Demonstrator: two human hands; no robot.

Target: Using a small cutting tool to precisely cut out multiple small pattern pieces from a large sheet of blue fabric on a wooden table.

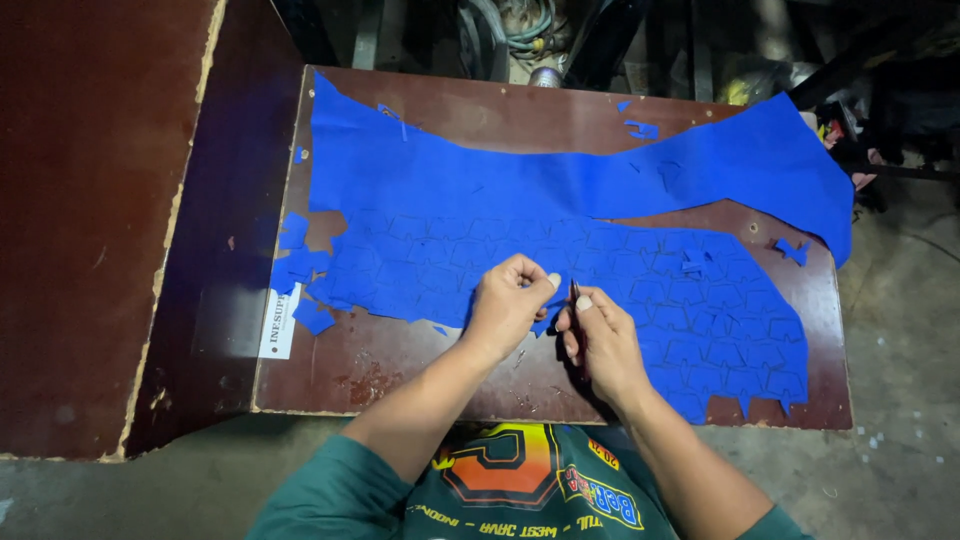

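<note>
Left hand pinches blue sheet edge; right hand grips thin blade v. near left fingertips, so slip could nick them.

A worn dark-brown wooden worktable with chipped edges carries a white paper label near its left rim. Coiled hoses lie behind, above a grey concrete floor.
</note>
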